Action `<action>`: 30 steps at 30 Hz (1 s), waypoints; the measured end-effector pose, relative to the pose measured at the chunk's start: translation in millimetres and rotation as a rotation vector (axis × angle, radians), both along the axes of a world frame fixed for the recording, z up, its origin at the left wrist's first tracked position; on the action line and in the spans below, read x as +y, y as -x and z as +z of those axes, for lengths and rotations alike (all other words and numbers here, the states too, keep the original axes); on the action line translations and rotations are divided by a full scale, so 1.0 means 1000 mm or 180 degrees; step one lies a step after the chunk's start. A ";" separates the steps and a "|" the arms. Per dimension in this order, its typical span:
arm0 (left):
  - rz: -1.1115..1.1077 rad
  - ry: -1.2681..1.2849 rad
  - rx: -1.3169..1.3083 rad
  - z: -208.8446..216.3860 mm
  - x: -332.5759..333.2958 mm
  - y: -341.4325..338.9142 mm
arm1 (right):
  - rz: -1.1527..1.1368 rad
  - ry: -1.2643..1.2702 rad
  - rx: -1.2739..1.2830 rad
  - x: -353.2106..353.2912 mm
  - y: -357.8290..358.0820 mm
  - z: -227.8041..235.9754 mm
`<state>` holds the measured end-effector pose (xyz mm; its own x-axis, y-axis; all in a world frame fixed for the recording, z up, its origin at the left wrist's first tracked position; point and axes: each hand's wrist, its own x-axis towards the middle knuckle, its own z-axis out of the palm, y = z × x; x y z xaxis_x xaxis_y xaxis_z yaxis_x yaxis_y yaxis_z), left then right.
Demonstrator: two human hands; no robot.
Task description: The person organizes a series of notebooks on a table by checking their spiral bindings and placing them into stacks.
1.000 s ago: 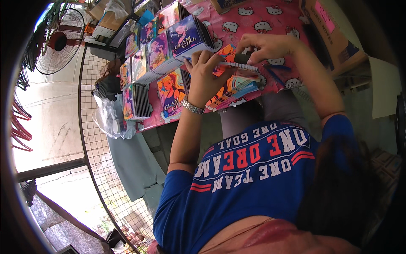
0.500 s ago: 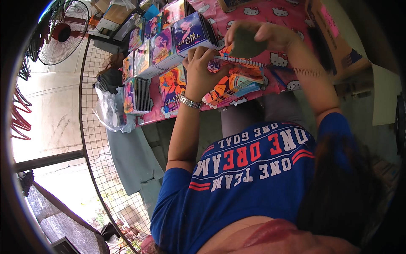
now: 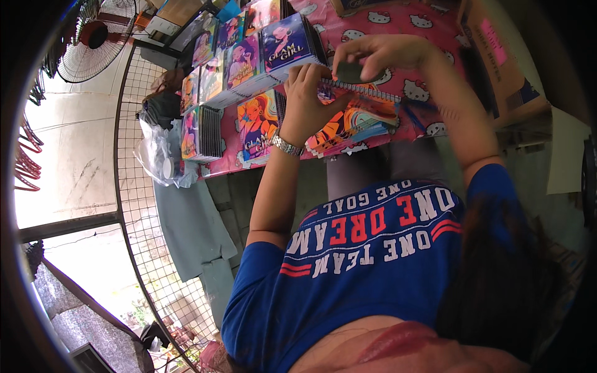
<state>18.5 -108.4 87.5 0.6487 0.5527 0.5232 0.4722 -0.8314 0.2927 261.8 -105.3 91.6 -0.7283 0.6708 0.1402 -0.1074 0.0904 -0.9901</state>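
My left hand (image 3: 306, 102), with a metal watch at its wrist, grips a colorful notebook (image 3: 367, 127) near its far edge, thumb stretched along the cover. A spiral wire (image 3: 378, 93) runs through that edge. My right hand (image 3: 392, 55) pinches a small dark grey-green pad (image 3: 349, 73) and holds it at the spiral, right of my left fingers. A stretch of thin wire coil (image 3: 449, 113) shows against my right forearm. The notebook appears to lie over other sheets or covers, which I cannot tell apart.
Several stacks of notebooks (image 3: 283, 43) stand at the far left on the pink patterned tablecloth (image 3: 429, 59). One shorter stack (image 3: 202, 133) sits by the table's left edge, next to clear plastic bags (image 3: 163, 158). Right is a cardboard box (image 3: 507, 68); far left, a fan (image 3: 96, 34).
My right hand has lowered the pad against the spiral. Less of the loose coil shows over my right forearm. My left hand keeps its grip on the notebook.
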 end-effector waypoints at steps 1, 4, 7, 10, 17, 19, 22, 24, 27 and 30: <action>-0.0009 0.0018 -0.0009 0.000 0.001 0.001 | -0.0290 -0.0335 -0.0759 0.001 0.003 0.000; 0.0031 0.0059 -0.0030 -0.003 -0.002 0.005 | -0.0269 0.0053 -0.0186 0.007 0.010 -0.003; 0.0035 0.0012 -0.0004 -0.001 0.003 0.004 | -0.0148 0.0188 -0.0844 0.012 0.009 0.004; 0.0078 0.0227 -0.0086 0.002 0.010 0.015 | -0.0217 0.0279 0.0014 0.017 0.012 0.003; 0.0365 0.1299 0.0006 0.006 0.021 0.033 | 0.0217 -0.0078 0.0305 0.028 0.019 -0.002; 0.0219 0.1548 -0.0096 0.001 0.022 0.031 | 0.0336 0.0114 0.0574 0.032 0.017 -0.010; 0.0169 0.1703 -0.0196 -0.004 0.027 0.029 | -0.0263 -0.0144 -0.0853 0.042 0.013 -0.009; -0.0017 0.1815 -0.0315 -0.011 0.031 0.028 | -0.0178 0.0369 0.0388 0.034 0.012 -0.014; -0.0111 0.2004 -0.0381 -0.013 0.032 0.024 | -0.0007 0.0391 0.0324 0.034 0.009 -0.014; -0.0070 0.1990 -0.0396 -0.016 0.033 0.023 | 0.0142 0.0433 0.0947 0.037 0.010 -0.015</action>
<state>-5.0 -75.6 72.0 0.6187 0.7651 0.1783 0.3882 -0.4950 0.7774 251.5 -68.7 76.3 -0.6980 0.6663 0.2625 -0.3945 -0.0518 -0.9174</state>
